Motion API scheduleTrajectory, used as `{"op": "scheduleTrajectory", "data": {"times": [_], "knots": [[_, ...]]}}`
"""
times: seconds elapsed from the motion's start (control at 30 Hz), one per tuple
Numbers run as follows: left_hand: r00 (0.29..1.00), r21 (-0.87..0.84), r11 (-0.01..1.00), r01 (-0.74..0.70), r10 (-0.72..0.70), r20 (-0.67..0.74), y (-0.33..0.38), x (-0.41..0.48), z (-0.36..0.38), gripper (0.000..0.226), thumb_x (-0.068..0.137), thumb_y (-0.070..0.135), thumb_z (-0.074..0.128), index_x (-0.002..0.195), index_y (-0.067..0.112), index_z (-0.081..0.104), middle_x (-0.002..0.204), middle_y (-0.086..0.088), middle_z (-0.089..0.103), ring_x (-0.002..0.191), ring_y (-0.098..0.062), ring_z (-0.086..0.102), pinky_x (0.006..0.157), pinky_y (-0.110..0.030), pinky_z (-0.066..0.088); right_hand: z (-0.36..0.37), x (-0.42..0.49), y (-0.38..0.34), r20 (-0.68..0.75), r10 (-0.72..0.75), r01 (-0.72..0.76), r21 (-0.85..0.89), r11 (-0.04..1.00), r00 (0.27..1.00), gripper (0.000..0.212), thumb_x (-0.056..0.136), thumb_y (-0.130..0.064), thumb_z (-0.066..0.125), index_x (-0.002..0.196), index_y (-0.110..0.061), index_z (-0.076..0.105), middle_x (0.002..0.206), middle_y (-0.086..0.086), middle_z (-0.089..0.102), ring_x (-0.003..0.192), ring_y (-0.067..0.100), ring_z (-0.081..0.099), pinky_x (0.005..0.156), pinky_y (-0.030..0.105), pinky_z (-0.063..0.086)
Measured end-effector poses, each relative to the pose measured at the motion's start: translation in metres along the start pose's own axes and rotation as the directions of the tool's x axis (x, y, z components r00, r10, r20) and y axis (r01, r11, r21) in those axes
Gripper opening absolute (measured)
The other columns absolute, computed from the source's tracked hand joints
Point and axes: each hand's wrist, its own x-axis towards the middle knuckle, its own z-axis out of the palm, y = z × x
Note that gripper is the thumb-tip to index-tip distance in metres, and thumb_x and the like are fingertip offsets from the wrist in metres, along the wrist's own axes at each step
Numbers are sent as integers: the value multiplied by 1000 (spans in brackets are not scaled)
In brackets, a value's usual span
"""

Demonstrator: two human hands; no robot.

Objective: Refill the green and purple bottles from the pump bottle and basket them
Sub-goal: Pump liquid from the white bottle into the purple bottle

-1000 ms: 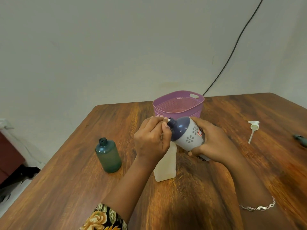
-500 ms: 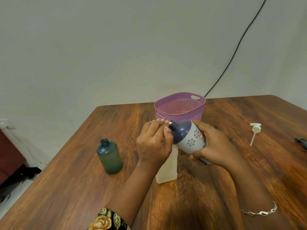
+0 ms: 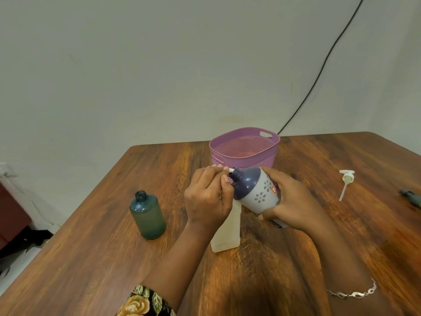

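Both forearms are bare: behind the left hand (image 3: 208, 197) the arm runs back to a dark sleeve (image 3: 145, 302) printed with yellow-orange flowers and green leaves, and behind the right hand (image 3: 291, 204) the wrist wears a thin silvery chain bracelet (image 3: 352, 293) of small linked ovals.

A plain home room: wooden table (image 3: 91, 258), bare wall (image 3: 159, 65), dangling black cable (image 3: 319, 71).

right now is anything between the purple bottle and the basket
Nothing visible. The basket stands open just behind the purple bottle, which the right hand holds tilted. The left hand pinches a white piece at its neck, beside that path.
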Motion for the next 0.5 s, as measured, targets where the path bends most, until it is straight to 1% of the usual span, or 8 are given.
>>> {"op": "scheduleTrajectory", "data": {"times": [0.1,0.17,0.23,0.33,0.4,0.5], "knots": [[1000,12,1000,11,-11,4,2,-3,0,31,89,12,44,84,-2,72,81,-12,69,77,-18,62,68,-19,45,1,0,0,0,1,-1,1,1000,1000,83,54,-7,82,127,-26,47,99,-10,48,83,1,44,66,16,39],[1000,5,1000,9,-9,-7,2,-2,0,37,93,15,41,86,-2,72,82,-12,69,79,-18,61,69,-19,44,0,0,0,1,2,-2,3,1000,1000,84,53,-8,82,128,-26,47,100,-10,48,84,1,44,65,16,38],[1000,23,1000,-19,19,-6,1,3,1,43,97,19,36,86,-2,72,82,-12,69,78,-18,61,70,-19,44,-2,1,1,-8,-2,2,5,1000,1000,86,53,-9,83,128,-27,46,102,-10,48,89,6,46,66,15,37],[998,74,995,-63,63,10,2,4,1,37,92,15,40,86,-2,72,82,-12,69,80,-19,62,73,-24,48,-4,2,1,-16,-2,2,-2,1000,1000,89,52,-10,84,130,-28,45,104,-9,48,93,8,46,67,17,37],[998,63,996,-63,63,0,0,2,1,40,95,16,38,85,-2,72,82,-12,69,81,-18,60,75,-25,48,-3,3,1,-7,-2,2,-17,1000,1000,90,53,-11,84,131,-27,43,106,-8,48,93,8,46,66,18,38],[997,43,996,-73,73,-7,-2,-1,1,43,96,17,36,84,-3,71,81,-12,68,82,-15,55,75,-24,46,1,2,1,9,3,-3,-15,1000,1000,90,53,-11,83,132,-27,43,106,-8,48,92,8,45,65,15,35]]}}
